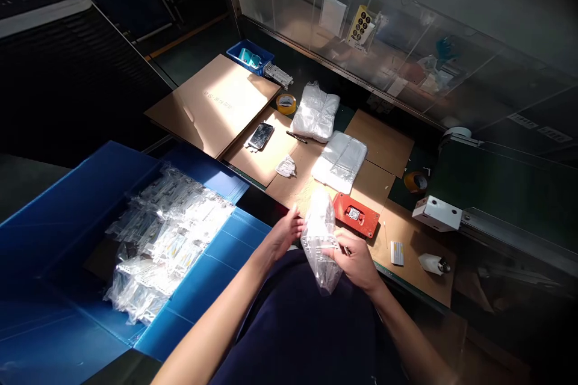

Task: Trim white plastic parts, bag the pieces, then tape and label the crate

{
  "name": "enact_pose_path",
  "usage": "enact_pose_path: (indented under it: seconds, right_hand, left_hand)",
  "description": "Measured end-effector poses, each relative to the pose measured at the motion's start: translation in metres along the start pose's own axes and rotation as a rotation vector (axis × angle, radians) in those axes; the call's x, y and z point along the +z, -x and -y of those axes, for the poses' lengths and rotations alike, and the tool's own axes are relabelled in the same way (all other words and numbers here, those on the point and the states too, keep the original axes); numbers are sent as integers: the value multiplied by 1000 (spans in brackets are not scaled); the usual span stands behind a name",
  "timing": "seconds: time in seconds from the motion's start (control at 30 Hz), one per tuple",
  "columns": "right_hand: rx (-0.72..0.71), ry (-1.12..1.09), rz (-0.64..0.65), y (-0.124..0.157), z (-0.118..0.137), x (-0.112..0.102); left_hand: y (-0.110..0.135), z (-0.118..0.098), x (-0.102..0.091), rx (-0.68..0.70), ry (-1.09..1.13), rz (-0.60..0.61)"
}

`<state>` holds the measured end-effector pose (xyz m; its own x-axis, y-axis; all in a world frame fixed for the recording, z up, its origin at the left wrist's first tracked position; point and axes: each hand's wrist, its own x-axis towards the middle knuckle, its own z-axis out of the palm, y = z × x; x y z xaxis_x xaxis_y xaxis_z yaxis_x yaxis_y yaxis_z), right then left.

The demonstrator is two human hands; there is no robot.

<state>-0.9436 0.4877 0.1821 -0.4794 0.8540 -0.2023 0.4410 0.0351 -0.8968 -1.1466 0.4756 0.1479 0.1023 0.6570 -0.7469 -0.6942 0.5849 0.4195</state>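
Note:
In front of my body hangs a clear plastic bag [321, 234] with a pale, perforated part inside it. My right hand [354, 255] is closed on the bag's right side. Fingers apart, my left hand [285, 233] is close to the bag's left side; whether its fingertips touch the plastic I cannot tell. Just beyond my right hand, a red fixture [368, 216] with a small metal piece in its middle lies on the cardboard. Two stacks of clear plastic bags, one nearer [339, 161] and one farther [315, 111], lie behind it.
At left stands a blue box [194, 319] with many bagged parts [171, 234]. A phone [261, 135], pen [297, 137], tape roll [286, 103], crumpled white piece [286, 166] and white bottle [434, 263] lie on the bench. A conveyor [519, 186] runs at right, a clear panel [383, 30] behind.

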Motion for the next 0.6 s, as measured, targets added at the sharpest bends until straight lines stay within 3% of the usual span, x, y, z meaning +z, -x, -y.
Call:
enact_pose_path:
  seconds: [0.07,0.13,0.3,0.37,0.47,0.53,0.6]
  right_hand:
    - [-84,49,77,5,8,-4]
    - [-183,71,37,12,16,-13]
    - [-280,93,-129,40,33,-53]
    - [-205,107,-212,50,36,-67]
    - [-82,73,-444,58,38,-77]
    - [28,28,-421,56,34,-73]
    - [222,-22,-267,49,24,-61]
  left_hand:
    - [-15,13,-2,-140,50,133]
    - [-21,23,-4,-181,120,199]
    - [-18,29,-14,-151,192,185]
    - [-16,29,-15,-132,184,170]
    - [-12,30,-4,0,167,88]
    - [-7,33,8,125,158,8]
    - [0,38,23,230,153,-55]
